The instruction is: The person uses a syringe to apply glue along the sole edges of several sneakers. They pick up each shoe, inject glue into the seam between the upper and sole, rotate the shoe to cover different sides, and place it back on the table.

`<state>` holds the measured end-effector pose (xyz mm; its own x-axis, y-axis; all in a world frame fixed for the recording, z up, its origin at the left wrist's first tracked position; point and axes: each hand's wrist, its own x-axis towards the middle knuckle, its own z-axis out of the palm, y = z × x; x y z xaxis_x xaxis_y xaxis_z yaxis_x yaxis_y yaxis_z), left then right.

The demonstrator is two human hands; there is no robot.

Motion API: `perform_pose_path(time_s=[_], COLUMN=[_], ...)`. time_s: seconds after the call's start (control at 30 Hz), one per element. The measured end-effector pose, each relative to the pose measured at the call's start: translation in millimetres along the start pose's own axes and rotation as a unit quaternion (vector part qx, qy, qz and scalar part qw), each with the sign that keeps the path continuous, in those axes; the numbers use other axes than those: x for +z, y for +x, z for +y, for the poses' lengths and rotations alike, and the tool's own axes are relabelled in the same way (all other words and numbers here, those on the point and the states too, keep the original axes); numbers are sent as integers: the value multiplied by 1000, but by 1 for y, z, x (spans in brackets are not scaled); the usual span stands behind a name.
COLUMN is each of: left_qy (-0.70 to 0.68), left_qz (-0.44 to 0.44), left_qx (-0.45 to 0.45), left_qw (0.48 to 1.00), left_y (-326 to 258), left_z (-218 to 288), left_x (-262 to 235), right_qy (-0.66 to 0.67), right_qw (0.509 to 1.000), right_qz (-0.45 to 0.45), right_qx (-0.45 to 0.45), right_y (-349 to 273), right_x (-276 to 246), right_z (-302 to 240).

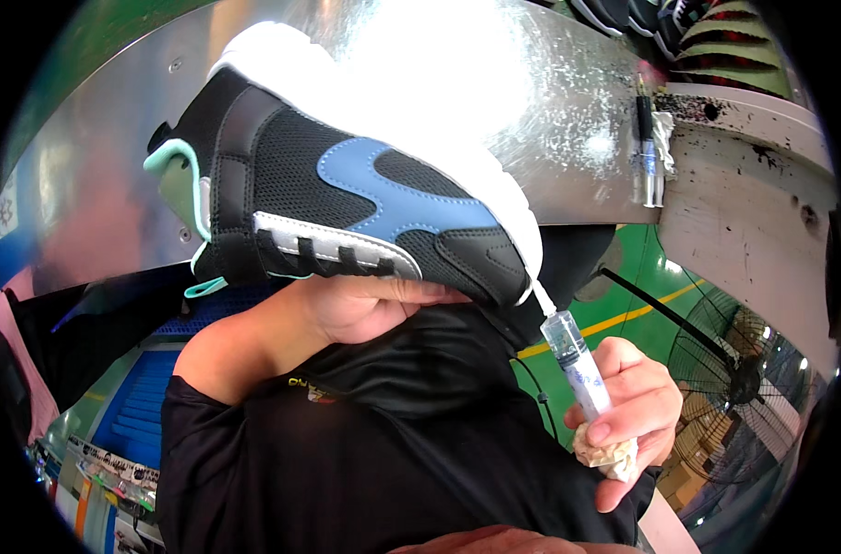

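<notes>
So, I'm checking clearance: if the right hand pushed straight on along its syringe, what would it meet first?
The syringe in the right hand would likely meet the sneaker first, at its white sole by the toe; contact and depth are unclear.

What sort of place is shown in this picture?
Probably a shoe factory workshop: a scratched metal bench, a syringe with its tip at the toe of a sneaker, and more shoes at the upper right.
</notes>
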<state>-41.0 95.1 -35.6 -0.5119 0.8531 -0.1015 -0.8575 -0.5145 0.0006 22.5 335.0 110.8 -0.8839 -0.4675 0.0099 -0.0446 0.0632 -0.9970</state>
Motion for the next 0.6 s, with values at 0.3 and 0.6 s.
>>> perform_pose_path(time_s=[0.3,0.6], left_qy=[22,9], left_qz=[8,58], left_qx=[-18,-7], left_qw=[1000,998], left_y=[26,34], left_z=[4,7], left_x=[5,16], right_qy=[-155,-327], right_qw=[985,939], right_qz=[59,49], right_qx=[-45,-96], right_y=[-1,11], right_x=[14,28], right_z=[3,15])
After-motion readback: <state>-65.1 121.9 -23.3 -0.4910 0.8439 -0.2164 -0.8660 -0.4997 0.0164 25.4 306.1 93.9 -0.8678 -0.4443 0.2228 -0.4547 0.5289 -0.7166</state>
